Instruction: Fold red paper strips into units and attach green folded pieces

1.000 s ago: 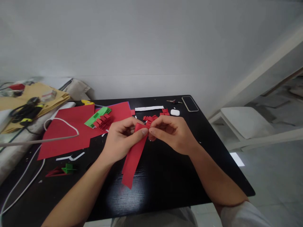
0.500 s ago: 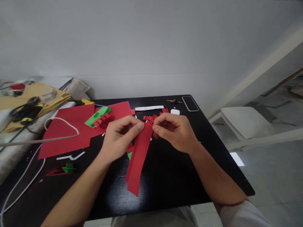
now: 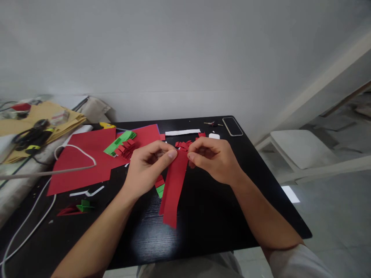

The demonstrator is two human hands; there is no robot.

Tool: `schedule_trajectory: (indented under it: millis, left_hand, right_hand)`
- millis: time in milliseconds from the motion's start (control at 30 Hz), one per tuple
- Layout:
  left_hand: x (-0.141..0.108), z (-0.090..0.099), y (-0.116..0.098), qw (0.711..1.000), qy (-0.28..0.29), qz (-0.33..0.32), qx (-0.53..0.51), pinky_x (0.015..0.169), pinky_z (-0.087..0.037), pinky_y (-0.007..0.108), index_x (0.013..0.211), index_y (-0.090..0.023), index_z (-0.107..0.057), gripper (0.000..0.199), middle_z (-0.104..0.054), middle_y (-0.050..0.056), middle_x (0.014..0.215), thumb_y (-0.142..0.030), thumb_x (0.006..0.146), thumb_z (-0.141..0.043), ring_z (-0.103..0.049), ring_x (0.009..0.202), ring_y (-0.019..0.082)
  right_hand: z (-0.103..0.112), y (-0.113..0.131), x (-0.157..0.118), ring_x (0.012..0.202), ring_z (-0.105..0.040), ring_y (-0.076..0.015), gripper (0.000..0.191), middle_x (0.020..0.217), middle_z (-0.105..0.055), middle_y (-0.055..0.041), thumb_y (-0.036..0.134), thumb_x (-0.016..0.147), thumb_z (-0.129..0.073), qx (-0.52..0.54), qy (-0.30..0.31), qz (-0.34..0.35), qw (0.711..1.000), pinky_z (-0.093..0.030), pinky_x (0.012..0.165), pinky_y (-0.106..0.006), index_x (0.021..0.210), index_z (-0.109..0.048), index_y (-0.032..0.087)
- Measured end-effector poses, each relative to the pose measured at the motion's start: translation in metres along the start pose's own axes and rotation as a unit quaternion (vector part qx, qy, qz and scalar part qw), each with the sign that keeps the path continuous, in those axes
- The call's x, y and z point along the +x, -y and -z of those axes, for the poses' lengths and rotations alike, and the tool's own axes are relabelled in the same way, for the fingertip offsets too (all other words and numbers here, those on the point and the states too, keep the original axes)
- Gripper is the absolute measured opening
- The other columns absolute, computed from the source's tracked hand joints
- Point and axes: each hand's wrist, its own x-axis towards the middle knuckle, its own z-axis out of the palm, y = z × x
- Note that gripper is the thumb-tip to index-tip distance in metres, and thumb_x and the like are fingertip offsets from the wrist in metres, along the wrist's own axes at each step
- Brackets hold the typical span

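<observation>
Left hand (image 3: 146, 164) pinches the top of one folded red strip (image 3: 176, 179) at mid-frame, its two tails hanging downward; right hand (image 3: 217, 160) seems to pinch the upper right corner, fingertips partly hidden. Just left of the tails shows one red-and-green piece (image 3: 160, 187). Toward the upper right: one phone (image 3: 232, 126), one white case (image 3: 214, 136). Lower left: one red-and-green folded shape (image 3: 75, 208).

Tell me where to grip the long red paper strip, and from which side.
Probably best: pinch the long red paper strip at its upper end, left hand from the left, right hand from the right. It is thin and flat, with its lower ends loose.
</observation>
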Motion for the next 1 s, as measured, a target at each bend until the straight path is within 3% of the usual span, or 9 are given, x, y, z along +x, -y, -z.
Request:
schedule_trajectory:
  millis: [233,467,700,900,1000]
  left_hand:
    - [-0.001,-0.004,0.005,1.000,-0.020,-0.011,0.003,0.054,-0.045,0.022,0.081,-0.018,-0.077,0.021,-0.070,0.001,0.069,-0.037,0.092,-0.075,-0.057,0.059,0.011]
    - [0.002,-0.010,0.006,0.998,-0.004,0.035,-0.056,0.054,-0.047,0.020,0.082,-0.017,-0.075,0.019,-0.068,0.000,0.067,-0.035,0.087,-0.080,-0.059,0.058,0.010]
    - [0.003,-0.008,0.006,0.999,-0.007,0.019,-0.040,0.053,-0.047,0.019,0.080,-0.017,-0.074,0.015,-0.070,0.000,0.067,-0.029,0.089,-0.077,-0.060,0.057,0.010]
    - [0.002,-0.009,0.010,0.999,0.012,0.026,-0.021,0.051,-0.042,0.019,0.081,-0.016,-0.074,0.016,-0.067,-0.001,0.065,-0.030,0.089,-0.076,-0.055,0.055,0.009]
    - [-0.001,-0.011,0.011,0.999,0.038,0.034,-0.006,0.049,-0.037,0.019,0.082,-0.016,-0.074,0.018,-0.063,-0.001,0.064,-0.033,0.088,-0.077,-0.050,0.054,0.008]
  right_hand:
    - [0.000,-0.002,0.001,0.064,-0.066,-0.0104,0.011,0.071,-0.069,0.0017,0.025,0.091,-0.074,0.003,-0.005,0.010,1.000,-0.055,0.061,-0.023,0.083,-0.071,0.019]
    - [0.003,-0.004,0.002,0.060,-0.063,-0.0111,0.015,0.068,-0.067,0.0019,0.030,0.089,-0.076,0.004,-0.039,0.001,0.999,-0.052,0.055,-0.023,0.082,-0.069,0.018]
    - [0.003,-0.003,0.004,0.061,-0.063,-0.0106,0.015,0.069,-0.067,0.0015,0.028,0.089,-0.075,0.016,-0.041,-0.007,0.999,-0.052,0.057,-0.023,0.080,-0.068,0.018]
    - [0.004,0.002,0.005,0.068,-0.066,-0.0130,0.014,0.075,-0.069,-0.0006,0.029,0.088,-0.075,0.018,-0.005,-0.064,0.998,-0.054,0.063,-0.025,0.086,-0.069,0.017]
    - [0.002,0.002,0.006,0.071,-0.066,-0.0130,0.013,0.080,-0.070,-0.0007,0.028,0.086,-0.077,0.010,0.005,-0.059,0.998,-0.053,0.064,-0.025,0.088,-0.070,0.017]
